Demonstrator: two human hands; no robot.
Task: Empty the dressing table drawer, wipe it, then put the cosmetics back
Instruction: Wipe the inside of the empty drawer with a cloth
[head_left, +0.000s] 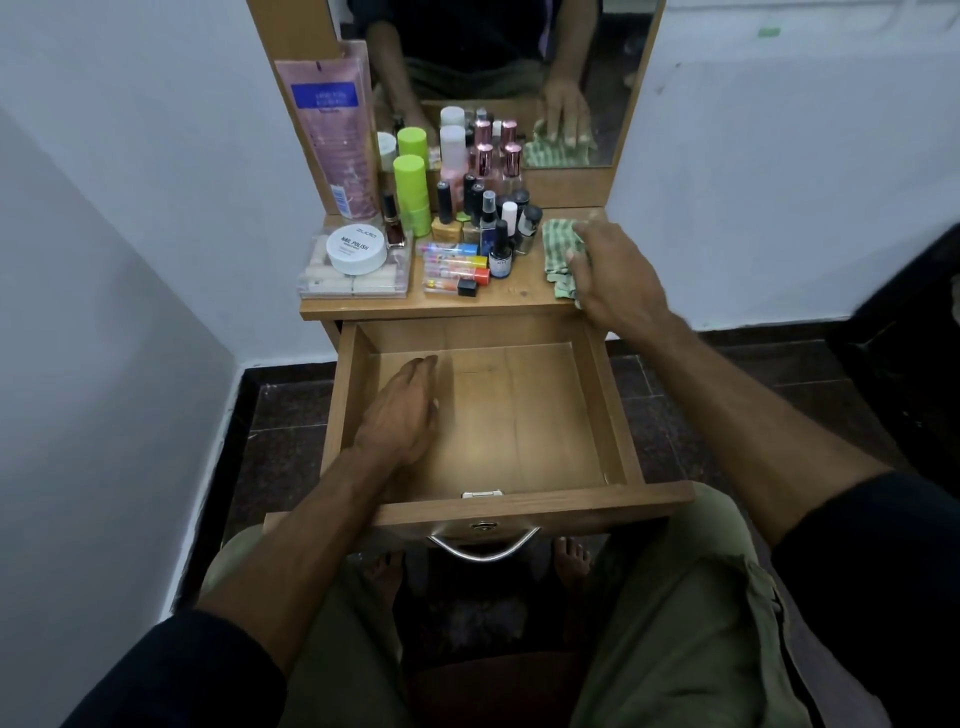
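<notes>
The wooden drawer (602, 395) is pulled out and holds no objects. My left hand (402, 410) lies flat inside it near the left wall, fingers straight. My right hand (610, 270) rests on a green striped cloth (558, 244) at the right of the dressing table top (514, 296); whether its fingers curl round the cloth I cannot tell. Cosmetics stand on the top: several nail polish bottles (488, 218), a green cylinder (410, 192), a white nail polish tub (357, 248) on a clear box (353, 283), and lying tubes (454, 267).
A mirror (498, 78) stands behind the cosmetics and reflects my arms. A tall pink packet (332, 140) leans at the back left. White walls flank the table. The drawer's metal handle (485, 545) sits above my knees and bare feet.
</notes>
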